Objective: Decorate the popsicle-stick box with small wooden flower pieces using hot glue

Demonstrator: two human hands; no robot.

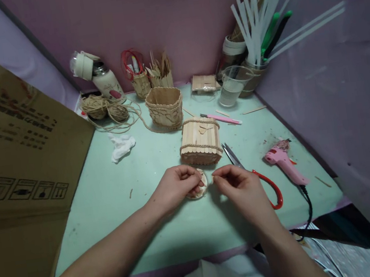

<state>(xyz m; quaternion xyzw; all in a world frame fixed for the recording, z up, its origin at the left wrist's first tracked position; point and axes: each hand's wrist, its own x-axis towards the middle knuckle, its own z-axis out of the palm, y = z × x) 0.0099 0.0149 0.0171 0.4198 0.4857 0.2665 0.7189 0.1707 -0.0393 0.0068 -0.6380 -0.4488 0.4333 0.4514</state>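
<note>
My left hand (179, 183) is closed, its fingertips pressed together over a small round whitish disc (199, 194) that lies on the table. Whatever those fingertips hold is hidden. Just right of the disc, my right hand (238, 186) makes a pinch; a tiny pale bit may be at its fingertips, too small to name. Right behind both hands, a box of wooden craft sticks (202, 138) lies with twine around it and small wood chips on its upper face. Red-handled scissors (270, 188) rest open-bladed beside my right hand, partly covered by it.
A pink glue gun (285, 163) lies at right, its cord over the edge. Behind are a twine-trimmed wooden basket (166, 113), twine balls (98, 108), a flask (108, 82), a plastic cup (231, 90) and a pink craft knife (223, 118). A cardboard box (17, 148) borders the left.
</note>
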